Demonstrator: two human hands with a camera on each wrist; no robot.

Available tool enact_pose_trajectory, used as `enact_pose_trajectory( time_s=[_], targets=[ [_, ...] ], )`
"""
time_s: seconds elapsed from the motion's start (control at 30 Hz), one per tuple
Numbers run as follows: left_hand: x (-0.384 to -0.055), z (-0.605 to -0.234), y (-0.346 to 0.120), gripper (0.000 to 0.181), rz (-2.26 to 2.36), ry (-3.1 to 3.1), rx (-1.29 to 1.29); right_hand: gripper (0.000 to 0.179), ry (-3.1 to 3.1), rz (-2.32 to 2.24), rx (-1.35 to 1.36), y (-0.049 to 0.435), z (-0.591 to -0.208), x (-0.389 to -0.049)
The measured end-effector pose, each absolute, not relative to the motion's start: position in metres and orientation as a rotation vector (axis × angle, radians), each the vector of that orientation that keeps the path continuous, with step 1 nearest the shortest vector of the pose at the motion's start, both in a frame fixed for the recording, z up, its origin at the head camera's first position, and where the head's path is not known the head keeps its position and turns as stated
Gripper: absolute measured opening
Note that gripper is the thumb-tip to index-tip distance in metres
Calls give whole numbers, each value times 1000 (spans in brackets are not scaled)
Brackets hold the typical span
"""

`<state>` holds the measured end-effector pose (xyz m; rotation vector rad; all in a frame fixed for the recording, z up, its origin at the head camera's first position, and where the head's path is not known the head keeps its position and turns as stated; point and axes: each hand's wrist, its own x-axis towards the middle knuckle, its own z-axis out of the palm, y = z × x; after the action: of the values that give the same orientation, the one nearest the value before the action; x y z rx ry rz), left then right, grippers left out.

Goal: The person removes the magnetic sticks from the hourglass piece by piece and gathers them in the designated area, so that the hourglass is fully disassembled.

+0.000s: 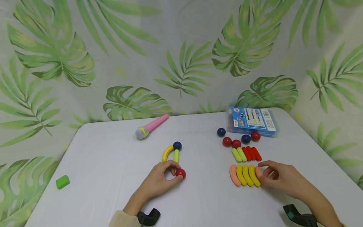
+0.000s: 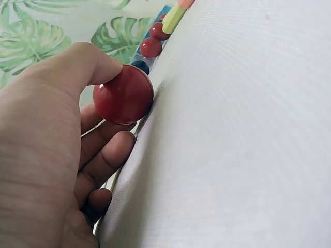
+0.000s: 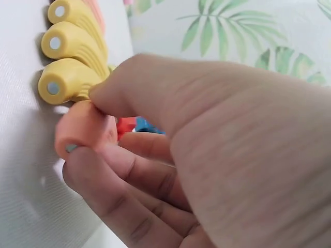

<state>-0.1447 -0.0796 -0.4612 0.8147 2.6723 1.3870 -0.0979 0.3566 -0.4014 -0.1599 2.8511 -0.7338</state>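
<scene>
My left hand pinches a red ball between thumb and fingers, low over the table. Just beyond it, a dark blue ball joins a yellow curved rod and a light green straight rod. The green rod's near end points at the red ball; whether they touch I cannot tell. At right, my right hand pinches a salmon curved rod by thumb and fingertips. Beside it lie several yellow curved rods with silvery discs in their ends, and another salmon rod.
Behind that row lie light green rods, red rods, red balls and dark blue balls. A blue-labelled plastic box stands at the back right. A pink toy microphone lies at the back, a green block far left.
</scene>
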Motion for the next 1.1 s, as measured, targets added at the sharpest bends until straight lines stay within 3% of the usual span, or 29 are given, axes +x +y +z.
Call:
enact_pose_trajectory(
  time_s=[0.37, 0.53, 0.73, 1.1],
  targets=[
    [-148, -459, -81, 23, 1412, 2637, 837, 45, 2959, -687, -173, 354, -406, -102],
    [-148, -460, -82, 23, 1453, 2612, 896, 34, 3075, -725, -199, 339, -403, -103],
    [-148, -462, -82, 26, 1475, 2616, 956, 25, 3123, -808, -381, 295, -395, -106],
    [-146, -462, -82, 22, 1600, 2803, 894, 25, 2911, -788, -757, 209, -385, -123]
  ],
)
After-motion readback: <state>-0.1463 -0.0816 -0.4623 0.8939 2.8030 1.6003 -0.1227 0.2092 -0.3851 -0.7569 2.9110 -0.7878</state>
